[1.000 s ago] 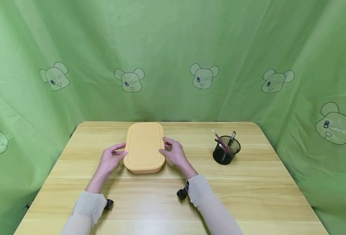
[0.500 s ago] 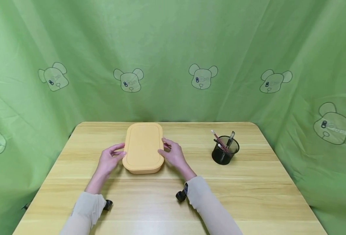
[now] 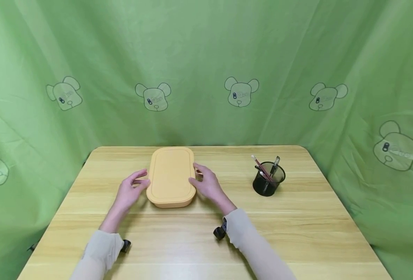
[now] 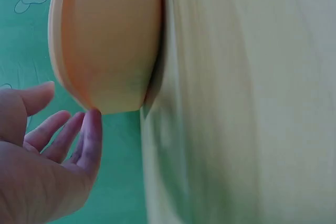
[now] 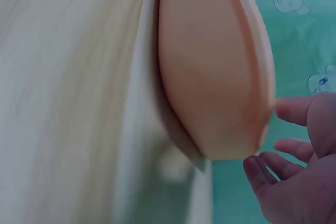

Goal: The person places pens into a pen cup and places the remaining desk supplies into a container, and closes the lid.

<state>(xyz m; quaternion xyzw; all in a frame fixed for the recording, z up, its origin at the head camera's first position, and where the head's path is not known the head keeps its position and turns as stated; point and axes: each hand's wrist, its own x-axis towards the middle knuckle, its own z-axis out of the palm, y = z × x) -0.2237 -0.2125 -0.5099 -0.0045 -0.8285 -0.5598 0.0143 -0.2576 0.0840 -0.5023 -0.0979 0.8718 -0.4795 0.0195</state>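
A pale orange lidded box with rounded corners [image 3: 171, 175], like a lunch box, lies flat on the wooden table, its lid on. My left hand [image 3: 129, 190] is at the box's left side. In the left wrist view, a fingertip of that hand [image 4: 52, 166] meets the box's lower rim while the thumb stands apart from it. On the opposite side is my right hand [image 3: 208, 184], its fingers loosely bent. The right wrist view has the thumb and a fingertip of this hand [image 5: 302, 177] at the lid's edge, without a wrapped grip. The box's inside is hidden.
A black mesh pen holder [image 3: 267, 186] with a pencil [image 3: 262, 167] and several pens stands to the right. Green curtains with bear-head prints [image 3: 199, 124] enclose the table [image 3: 297, 225] at the back and sides.
The left fingertips have drawn back slightly from the box's edge. The right hand stays almost in place, and the box has hardly moved.
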